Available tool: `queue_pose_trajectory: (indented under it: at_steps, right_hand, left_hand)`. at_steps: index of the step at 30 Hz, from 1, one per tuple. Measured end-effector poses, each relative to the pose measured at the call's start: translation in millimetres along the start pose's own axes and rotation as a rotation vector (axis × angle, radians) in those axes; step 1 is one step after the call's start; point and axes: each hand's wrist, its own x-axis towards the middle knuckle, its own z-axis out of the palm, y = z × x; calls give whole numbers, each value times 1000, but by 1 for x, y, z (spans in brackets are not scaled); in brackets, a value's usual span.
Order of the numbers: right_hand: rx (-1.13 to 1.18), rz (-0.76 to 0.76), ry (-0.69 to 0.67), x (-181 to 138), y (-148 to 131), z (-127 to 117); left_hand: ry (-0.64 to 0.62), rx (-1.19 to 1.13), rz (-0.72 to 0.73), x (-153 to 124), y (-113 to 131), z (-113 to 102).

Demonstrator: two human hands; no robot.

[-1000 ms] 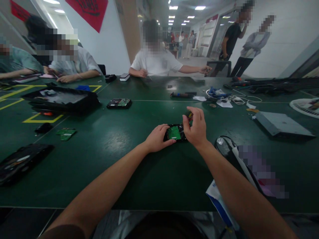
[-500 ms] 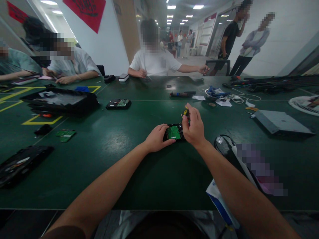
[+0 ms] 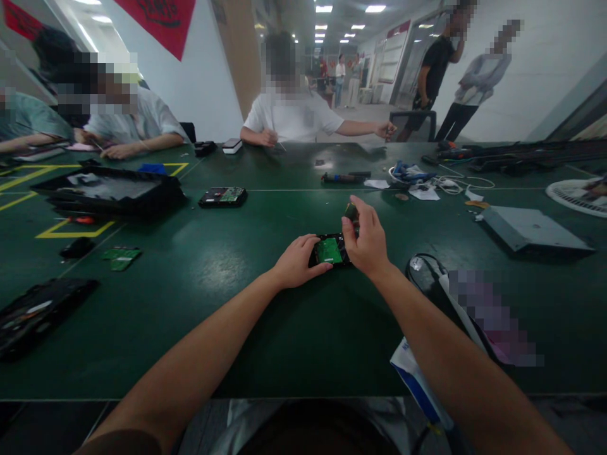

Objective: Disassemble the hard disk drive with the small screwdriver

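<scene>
The fingers of our right hand (image 3: 368, 241) curl around a tool (image 3: 350, 211), its lower end hidden behind them; those of our left hand (image 3: 298, 260) grip the left end of the black device (image 3: 329, 250) on the desk (image 3: 260, 341), its right end covered. Half a second ago we saw more yellow on the tool.

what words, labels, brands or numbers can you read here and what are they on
None can be read with certainty.
Red banner, upper left: dark characters, blurred, cut off by the frame.
Green circuit board: pale label, too small.
Blue-and-white packet: marks too small, partly covered.
Smaller red banner, far upper left: any writing too blurred.
</scene>
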Motion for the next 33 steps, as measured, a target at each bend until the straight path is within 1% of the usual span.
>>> queue_pose_trajectory:
  at_steps: [4, 8, 11, 17, 24, 30, 33]
  right_hand:
    - [-31, 21, 38, 0, -1, -2]
    - [-1, -6, 16, 0, -1, -1]
    - [8, -14, 24, -1, 0, 0]
    - [-25, 20, 48, 0, 0, -3]
    - [29, -2, 1, -1, 1, 0]
    - [-8, 17, 52, 0, 0, -3]
    - [-4, 7, 49, 0, 1, -2]
  left_hand:
    - [-8, -1, 5, 0, 1, -1]
    - [-8, -3, -7, -1, 1, -1]
    - [-6, 1, -14, 0, 1, 0]
    - [-16, -10, -11, 1, 0, 0]
    - [-23, -2, -19, 0, 1, -1]
    - [-17, -12, -11, 1, 1, -1]
    - [-21, -11, -10, 0, 1, -1]
